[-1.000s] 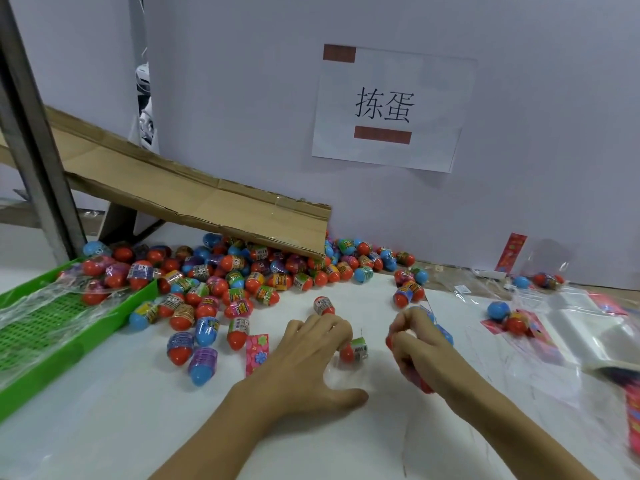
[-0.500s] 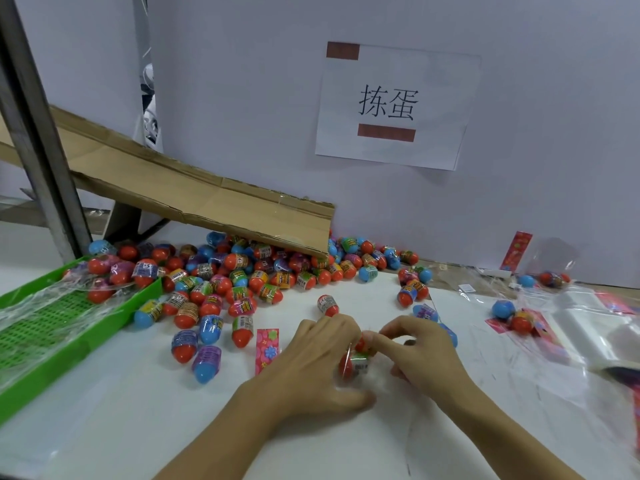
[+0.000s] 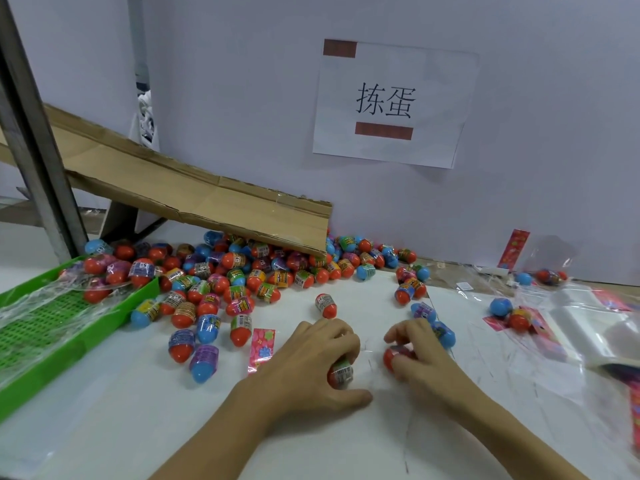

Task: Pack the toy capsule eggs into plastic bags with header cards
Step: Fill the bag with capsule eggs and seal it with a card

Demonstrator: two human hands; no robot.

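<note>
1. Green tray (image 3: 45,327), far left of the left grip, is holding a few orange eggs under loose clear film at its far end.
2. Left hand (image 3: 311,362) is curling round a banded capsule egg (image 3: 341,370) on the white tabletop (image 3: 138,410); grip closed on it.
3. Right hand (image 3: 420,355) is gripping an orange egg (image 3: 393,356); blue egg (image 3: 443,334) lying just beyond its knuckles.
4. Egg heap (image 3: 242,271), orange and blue with printed bands, is lying beyond both grips under the cardboard chute (image 3: 207,199).
5. Clear plastic bags (image 3: 588,317) are lying right of the right grip.
</note>
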